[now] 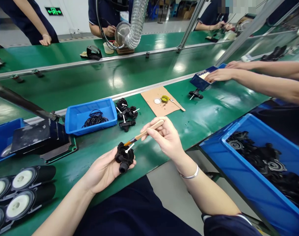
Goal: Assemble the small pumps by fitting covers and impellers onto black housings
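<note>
While the left hand (pixel 103 170) cups a black moulded plastic pump housing (pixel 124 156) just above the near edge of the green workbench (pixel 213 108), its fingers curl under the part and the thumb presses along its side, so the short round outlet points toward the person. A thin white pin stands up from the middle of the housing. The right hand (pixel 167 137) pinches a small wooden-handled brush (pixel 143 133) between thumb and fingertips, fingers narrow and closed on the handle, and the orange-ferruled bristle tip sits right at the white pin. A silver bangle (pixel 190 173) circles the right wrist. Farther back on the bench lies a cluster of similar black housings with white pins (pixel 126 114), just beside a shallow blue plastic tray (pixel 90 115) that holds a loose bundle of black rubber rings (pixel 95 118). To the right of that cluster rests a brown cardboard sheet (pixel 156 102) carrying a small yellow-rimmed pot (pixel 164 98), a white cap and a second brush. Black cylinders with white ends (pixel 19 193) lie in rows at the near left (whether they are motors cannot be told). A deep blue bin of black parts (pixel 267 164) stands at the right, off the bench. Beyond the cardboard, a co-worker's hand (pixel 219 75) rests on a small dark-blue box (pixel 200 80), with one more black housing just in front of it. A ribbed silver duct (pixel 137 23) hangs over the far side of the bench.
</note>
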### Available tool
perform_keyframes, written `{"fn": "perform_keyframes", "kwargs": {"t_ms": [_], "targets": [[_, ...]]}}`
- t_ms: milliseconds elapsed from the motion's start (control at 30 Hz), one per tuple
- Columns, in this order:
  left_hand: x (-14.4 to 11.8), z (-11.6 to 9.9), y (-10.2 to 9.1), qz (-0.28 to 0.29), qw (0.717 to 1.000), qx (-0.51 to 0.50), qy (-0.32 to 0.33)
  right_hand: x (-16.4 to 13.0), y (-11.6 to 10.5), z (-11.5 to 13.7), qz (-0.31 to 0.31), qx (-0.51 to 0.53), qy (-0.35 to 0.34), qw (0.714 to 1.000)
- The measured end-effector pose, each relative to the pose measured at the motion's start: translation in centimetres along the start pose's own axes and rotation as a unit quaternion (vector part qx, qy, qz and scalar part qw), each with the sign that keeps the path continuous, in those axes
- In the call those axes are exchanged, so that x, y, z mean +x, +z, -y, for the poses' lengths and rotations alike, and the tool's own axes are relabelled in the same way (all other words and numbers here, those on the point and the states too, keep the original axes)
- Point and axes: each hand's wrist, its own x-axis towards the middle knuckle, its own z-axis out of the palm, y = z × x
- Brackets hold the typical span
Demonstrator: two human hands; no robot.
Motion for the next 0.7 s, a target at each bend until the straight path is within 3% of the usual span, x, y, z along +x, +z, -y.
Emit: {"fn": "perform_keyframes", "kwargs": {"t_ms": [167,533,700], "targets": [[0.0,-0.2,0.5,-0.001,0.999,-0.022,-0.045,0.4,0.3,0.3,0.024,0.003,-0.014,1.0],[-0.2,-0.7,1.1,-0.015,0.997,-0.036,-0.065,0.8,0.8,-0.1,0.06,-0.013,-0.065,0.996],[-0.5,-0.8,1.1,-0.016,0.998,-0.023,-0.055,0.5,0.5,0.0,0.082,-0.091,-0.101,0.987]]}}
